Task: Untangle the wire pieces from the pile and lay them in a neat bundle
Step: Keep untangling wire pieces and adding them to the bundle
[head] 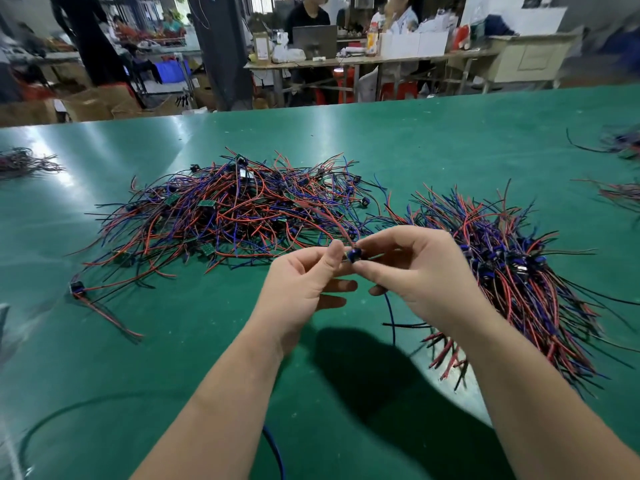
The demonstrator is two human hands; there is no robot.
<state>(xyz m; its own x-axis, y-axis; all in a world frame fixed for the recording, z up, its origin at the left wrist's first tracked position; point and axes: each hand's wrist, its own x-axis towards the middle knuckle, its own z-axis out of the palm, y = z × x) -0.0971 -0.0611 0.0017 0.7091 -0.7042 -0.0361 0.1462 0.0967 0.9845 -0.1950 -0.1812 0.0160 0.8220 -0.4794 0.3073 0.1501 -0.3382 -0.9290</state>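
Above table [173, 341], left hand [304, 282] and right hand [415, 275] pinch one wire piece [354, 254] (blue part at fingertips). Pile [235, 209] behind: big, tangled. Bundle [512, 271] at right: sizeable. Roughly halfway, I judge.

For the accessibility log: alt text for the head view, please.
The left hand and right hand pinch one wire piece above a green table. A tangled pile of red and blue wires lies behind, a neater bundle to the right.
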